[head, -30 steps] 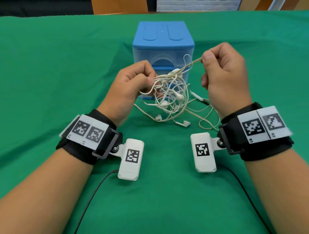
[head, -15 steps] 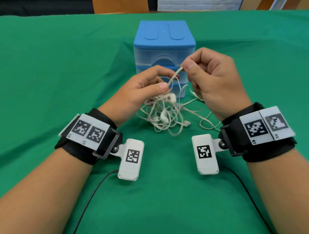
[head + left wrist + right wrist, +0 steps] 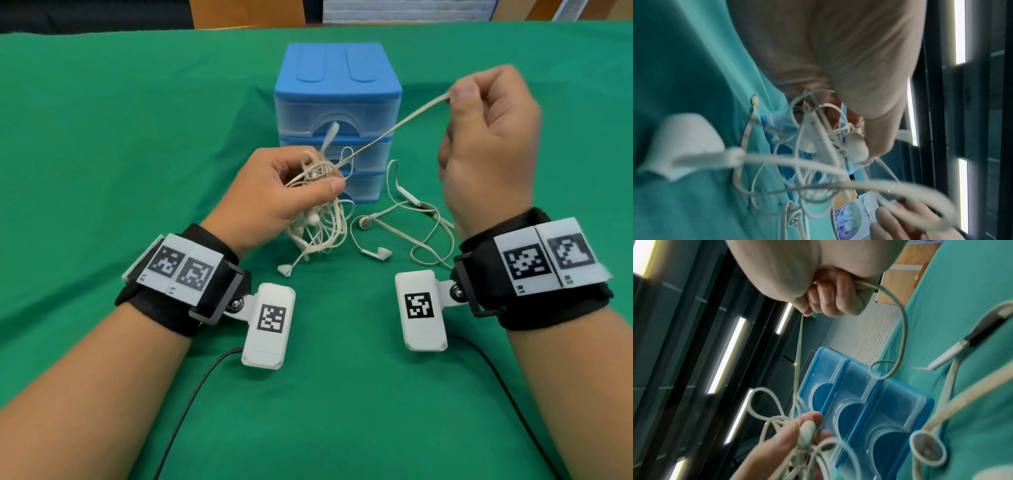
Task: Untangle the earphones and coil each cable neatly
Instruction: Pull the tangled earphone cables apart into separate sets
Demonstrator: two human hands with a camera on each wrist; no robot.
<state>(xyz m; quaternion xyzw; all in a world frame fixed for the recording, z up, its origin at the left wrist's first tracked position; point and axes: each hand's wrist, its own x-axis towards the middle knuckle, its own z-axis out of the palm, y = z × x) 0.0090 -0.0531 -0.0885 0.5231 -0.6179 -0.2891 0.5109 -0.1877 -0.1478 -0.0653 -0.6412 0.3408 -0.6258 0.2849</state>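
Note:
A tangle of white earphone cables (image 3: 317, 212) hangs from my left hand (image 3: 291, 195), whose thumb and fingers grip the knot (image 3: 838, 138) just above the green cloth. My right hand (image 3: 479, 137) is raised to the upper right and pinches one cable strand (image 3: 394, 132), drawn taut from the knot up to its fingertips (image 3: 809, 309). Loose earbuds (image 3: 365, 222) and an inline remote (image 3: 409, 197) lie on the cloth between the hands, with cable loops running under my right wrist. An earbud (image 3: 927, 451) shows large in the right wrist view.
A small blue plastic drawer unit (image 3: 337, 116) stands right behind the hands. The table is covered with a green cloth (image 3: 120, 154). Black leads (image 3: 191, 404) run from the wrist cameras toward me.
My right hand has pulled its strand up and to the right, away from the left hand, stretching it taut. The left hand has lowered with the knot, and more cable and earbuds lie loose on the cloth.

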